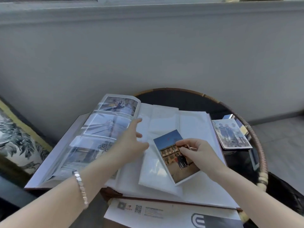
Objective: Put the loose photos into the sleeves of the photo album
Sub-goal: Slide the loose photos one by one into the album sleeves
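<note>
The right grip (pixel 184 149) pinches the photo (pixel 170 159) over the album's (pixel 197 129) right page, its long axis running near-right to far-left with the sky end away, askew to the sleeve (pixel 153 170), so it may snag and crease unless the left grip (pixel 131 140), flat and empty, steadies the page.

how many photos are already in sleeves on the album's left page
3, in one column: top photo, middle photo, bottom photo beside the left hand. Others may be hidden.
</note>
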Demonstrator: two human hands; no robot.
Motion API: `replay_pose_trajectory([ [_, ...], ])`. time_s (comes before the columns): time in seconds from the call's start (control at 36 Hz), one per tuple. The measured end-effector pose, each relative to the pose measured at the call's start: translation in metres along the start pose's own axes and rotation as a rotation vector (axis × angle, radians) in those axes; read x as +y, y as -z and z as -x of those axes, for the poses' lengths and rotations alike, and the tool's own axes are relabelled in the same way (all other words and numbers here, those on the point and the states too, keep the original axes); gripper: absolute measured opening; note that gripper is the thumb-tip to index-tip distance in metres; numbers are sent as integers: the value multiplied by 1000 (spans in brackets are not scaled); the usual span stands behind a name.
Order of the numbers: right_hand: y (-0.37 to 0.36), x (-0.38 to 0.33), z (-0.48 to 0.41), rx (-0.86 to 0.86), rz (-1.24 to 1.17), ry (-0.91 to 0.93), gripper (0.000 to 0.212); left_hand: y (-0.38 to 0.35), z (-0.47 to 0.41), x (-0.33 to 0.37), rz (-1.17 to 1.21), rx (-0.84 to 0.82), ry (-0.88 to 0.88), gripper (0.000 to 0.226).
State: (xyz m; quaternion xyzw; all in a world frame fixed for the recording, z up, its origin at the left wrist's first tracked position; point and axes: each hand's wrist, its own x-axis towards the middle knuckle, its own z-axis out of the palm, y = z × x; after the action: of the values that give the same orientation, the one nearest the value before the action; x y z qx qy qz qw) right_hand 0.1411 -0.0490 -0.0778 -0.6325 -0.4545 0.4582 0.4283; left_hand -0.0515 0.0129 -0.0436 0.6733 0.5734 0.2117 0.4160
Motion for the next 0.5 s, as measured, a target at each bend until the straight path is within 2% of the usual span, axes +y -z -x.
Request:
replay_pose_trajectory([
  [0.08,8,0,-2,31,-9,-14,21,-17,-15,-3,-371,-31,-205,57],
  [0.14,16,0,-6,94,-16,-30,21,-32,-25,1,-442,-116,-260,51],
  [0.19,26,1,-12,159,-25,-52,20,-45,-34,8,-456,-133,-244,53],
  [0.31,45,6,-27,313,-43,-51,18,-65,-50,22,-415,-32,-185,57],
  [0.42,57,10,-42,420,-101,-50,22,-80,-68,13,-672,27,-128,75],
  [0.5,60,13,-52,443,-78,-26,32,-84,-73,5,-751,51,-136,77],
])
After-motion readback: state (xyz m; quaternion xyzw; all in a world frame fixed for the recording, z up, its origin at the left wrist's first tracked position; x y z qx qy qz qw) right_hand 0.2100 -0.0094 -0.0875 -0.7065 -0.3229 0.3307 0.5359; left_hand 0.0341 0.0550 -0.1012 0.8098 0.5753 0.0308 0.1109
